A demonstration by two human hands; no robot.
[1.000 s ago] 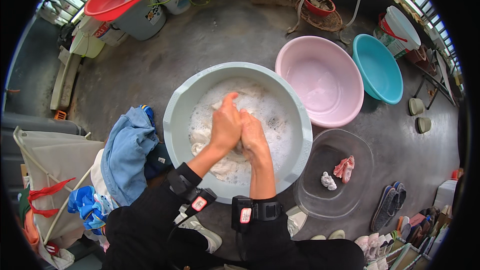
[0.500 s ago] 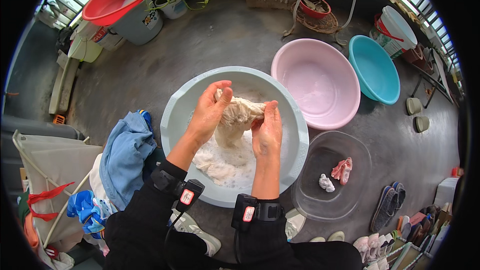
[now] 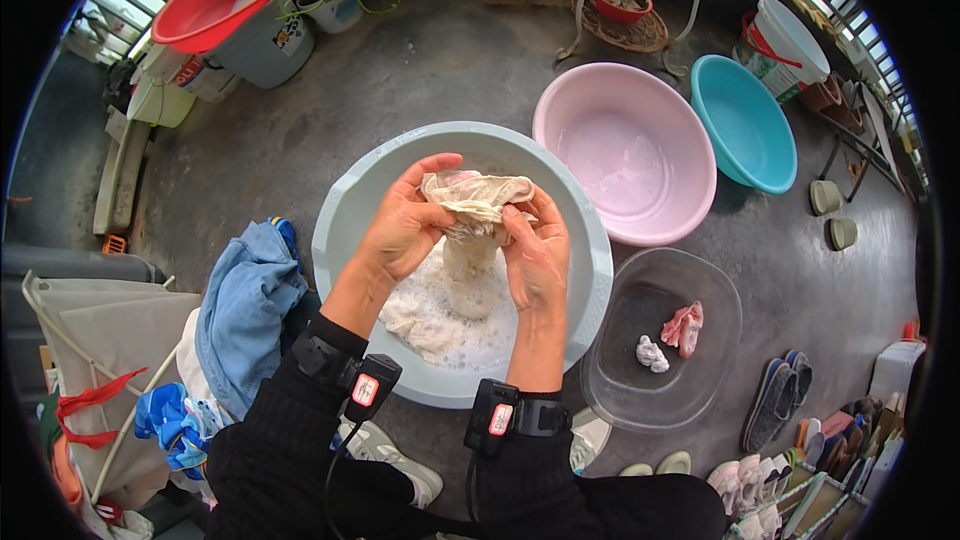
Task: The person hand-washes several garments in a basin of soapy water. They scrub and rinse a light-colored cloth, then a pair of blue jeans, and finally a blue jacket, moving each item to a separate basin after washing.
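Observation:
Above the pale blue-grey basin (image 3: 338, 285), my two hands stretch a wet cream-coloured cloth (image 3: 468, 190) between them. My left hand (image 3: 400, 228) pinches one side of its upper edge with thumb and fingers. On the other side, my right hand (image 3: 537, 252) grips with its thumb on top. The cloth's lower part hangs bunched down into the suds; whether it is a garment cannot be made out. Another whitish wet cloth (image 3: 425, 328) lies in the foamy water (image 3: 478, 342) beneath my left forearm.
To the right stand a pink basin (image 3: 625, 155), a turquoise basin (image 3: 742, 120) and a clear tub (image 3: 640, 405) with small pink and white cloths. On the left, blue clothing (image 3: 245, 320) hangs by a fabric hamper (image 3: 95, 350). Slippers (image 3: 775, 400) and shoes lie at lower right.
The cloth's upper edge is now folded open and spread flatter between my hands. My left thumb has come down onto it. The whole view has shifted slightly.

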